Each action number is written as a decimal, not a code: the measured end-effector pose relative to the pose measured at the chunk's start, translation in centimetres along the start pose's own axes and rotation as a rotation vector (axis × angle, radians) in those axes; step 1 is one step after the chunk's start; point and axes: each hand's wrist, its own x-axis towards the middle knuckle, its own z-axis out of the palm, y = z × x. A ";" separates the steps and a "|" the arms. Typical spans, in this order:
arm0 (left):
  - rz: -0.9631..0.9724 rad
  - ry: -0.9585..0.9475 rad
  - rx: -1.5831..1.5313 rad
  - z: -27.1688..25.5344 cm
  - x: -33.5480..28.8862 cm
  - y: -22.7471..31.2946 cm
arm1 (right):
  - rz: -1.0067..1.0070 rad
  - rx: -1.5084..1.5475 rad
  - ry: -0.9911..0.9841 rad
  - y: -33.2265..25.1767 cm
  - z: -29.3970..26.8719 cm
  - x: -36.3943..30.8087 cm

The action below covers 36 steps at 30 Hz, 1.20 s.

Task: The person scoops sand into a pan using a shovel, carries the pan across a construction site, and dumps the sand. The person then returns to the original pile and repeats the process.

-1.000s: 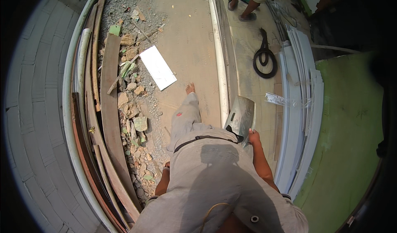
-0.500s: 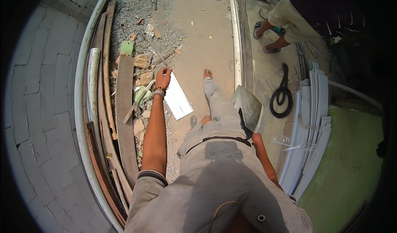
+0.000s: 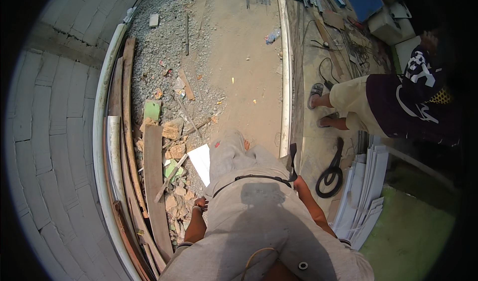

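The person's left hand (image 3: 201, 204) hangs beside the left hip, above the rubble (image 3: 177, 205) at the path's left edge; whether its fingers are apart or together cannot be told. Nearest to it is a white panel (image 3: 200, 162), lying on the sandy path (image 3: 249, 96) with its right part hidden by the trouser leg (image 3: 229, 149).

The right hand (image 3: 299, 183) is by the right hip, at the lower end of a narrow dark piece (image 3: 293, 161) that stands up beside the belt (image 3: 251, 177). Much of this hand is hidden, so whether it is clamped on the piece cannot be told.

A pale pole (image 3: 285, 81) runs along the path's right edge. Beyond it, on the concrete floor (image 3: 311, 131), lie a looped black hose (image 3: 329, 180) and a stack of white strips (image 3: 357, 191); a co-worker (image 3: 378, 101) stands farther forward. Left of the rubble, a wide brown plank (image 3: 155, 181) lies beside narrower boards, with a long pale pipe (image 3: 102, 126) near the grey block wall (image 3: 50, 131).
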 end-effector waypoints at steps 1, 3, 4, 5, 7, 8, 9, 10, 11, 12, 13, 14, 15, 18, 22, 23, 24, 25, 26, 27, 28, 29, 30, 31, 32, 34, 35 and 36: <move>-0.004 0.014 -0.026 0.0 0.9 0.2 | -0.002 -0.007 0.008 -3.7 -0.3 -0.4; 0.014 0.028 -0.022 0.0 2.6 2.2 | -0.018 0.011 0.059 -9.7 -1.2 -0.7; 0.299 -0.021 0.279 0.1 3.6 4.8 | -0.024 0.050 0.089 -12.6 -1.4 -0.2; 0.632 0.052 0.679 0.0 4.1 7.5 | -0.016 0.089 0.140 -15.5 -1.5 0.5; 0.667 0.017 0.650 -0.8 4.0 14.6 | -0.156 0.104 0.113 -20.7 -2.5 1.7; 0.364 -0.098 0.206 -1.4 3.6 19.5 | -0.181 0.107 0.154 -23.2 -3.0 2.2; 0.094 -0.078 -0.127 -2.2 2.6 24.8 | -0.200 0.106 0.196 -25.5 -3.5 2.4; 0.226 -0.175 -0.166 -3.5 1.4 31.3 | -0.186 0.116 0.263 -27.3 -3.9 2.0; 0.353 -0.280 -0.217 -5.0 -0.8 36.7 | -0.206 0.140 0.289 -29.6 -4.1 1.7; 0.228 0.031 0.239 -6.5 -2.8 44.1 | -0.211 0.179 0.339 -32.6 -4.3 1.8; 0.343 0.021 0.058 -7.1 -5.1 52.3 | -0.204 0.243 0.404 -36.6 -4.3 2.1; 0.448 0.008 -0.121 -7.8 -7.8 59.1 | -0.298 0.226 0.417 -40.4 -4.3 2.2; 0.600 0.092 -0.074 -8.4 -10.4 65.8 | -0.363 0.221 0.449 -43.9 -4.6 1.9; 0.895 0.131 -0.070 -10.1 -18.4 83.7 | -0.462 0.141 0.430 -53.3 -5.3 0.4; 1.153 0.066 -0.098 -10.7 -26.2 101.1 | -0.419 0.061 0.405 -64.7 -4.5 -0.3; 1.197 0.053 -0.123 -10.5 -27.0 104.3 | -0.399 0.092 0.392 -67.0 -4.1 0.3; 1.284 0.046 -0.150 -10.5 -27.2 107.3 | -0.371 0.141 0.343 -69.0 -3.8 1.2; 1.210 0.044 -0.153 -10.6 -27.0 109.7 | -0.287 0.191 0.368 -70.9 -3.3 2.4; 1.183 0.049 -0.161 -10.4 -26.4 111.3 | -0.234 0.255 0.390 -72.7 -3.0 3.8; 1.176 0.065 -0.170 -10.3 -25.4 112.5 | -0.191 0.221 0.311 -74.2 -2.9 5.1; 1.051 0.070 -0.176 -10.2 -24.3 113.0 | -0.129 0.186 0.246 -76.0 -3.6 6.4; 0.960 0.095 -0.174 -10.1 -23.0 112.7 | -0.043 0.133 0.223 -78.0 -4.3 7.4; 0.793 0.103 -0.165 -10.1 -21.7 111.9 | -0.027 0.134 0.154 -79.9 -4.7 8.1; 0.607 0.105 -0.159 -9.8 -20.4 110.6 | 0.008 0.130 0.140 -82.4 -5.4 8.6; 0.445 0.127 -0.114 -9.6 -19.3 108.9 | 0.036 0.135 0.139 -84.9 -6.0 8.9; 0.090 0.025 0.015 -9.4 -17.6 105.6 | 0.070 0.152 0.153 -90.4 -7.2 8.7; 0.010 0.048 0.054 -9.0 -16.9 104.1 | 0.084 0.158 0.169 -93.4 -8.0 8.6; -0.019 0.023 0.022 -8.3 -16.1 103.4 | 0.095 0.165 0.197 -96.4 -8.9 8.5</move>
